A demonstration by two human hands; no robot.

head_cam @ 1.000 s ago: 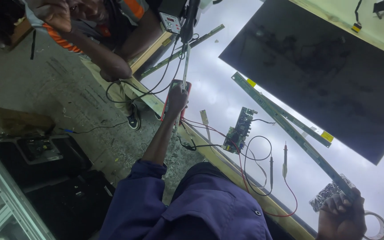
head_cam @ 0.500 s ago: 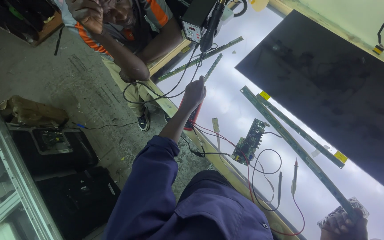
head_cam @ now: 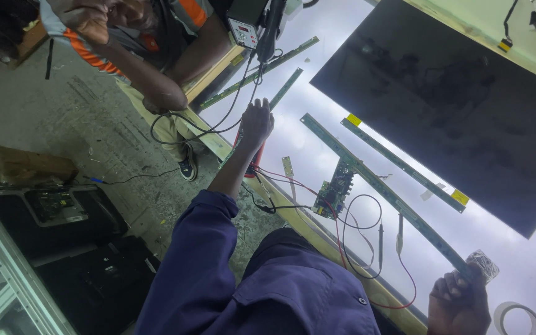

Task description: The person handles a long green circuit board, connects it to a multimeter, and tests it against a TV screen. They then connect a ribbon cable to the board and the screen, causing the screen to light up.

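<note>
Your fingers point(head_cam: 459, 286) on the right hand point(head_cam: 460, 304) are curled around the near end of a long metal strip point(head_cam: 379, 186), thumb side up, pinching it firmly so the bar stays flat on the lit white panel point(head_cam: 516, 248). The strip runs diagonally away from you across the panel, passing just beside the small green circuit board point(head_cam: 333, 192), and something crinkled and shiny sits against its gripped end, though the view is too coarse there to tell what it is.

Your left hand point(head_cam: 257, 121) is stretched far forward, fingers loosely bent and resting on the end of another thin strip point(head_cam: 262, 118) near the panel's edge. Whether they grip it or only press on it you cannot tell from this angle. A red object lies under that wrist, touching the wooden edge of the bench point(head_cam: 293, 217).

Red and black wires point(head_cam: 355, 236) loop from the board toward you, with two probes point(head_cam: 389, 232) lying near them, close at hand. A second long strip point(head_cam: 404, 164) lies parallel to yours, near the dark screen sheet point(head_cam: 454, 105). A roll of tape point(head_cam: 517, 317) sits by your right hand. Another person point(head_cam: 150, 56) leans on the bench corner opposite, beside a small meter box point(head_cam: 245, 31).
</note>
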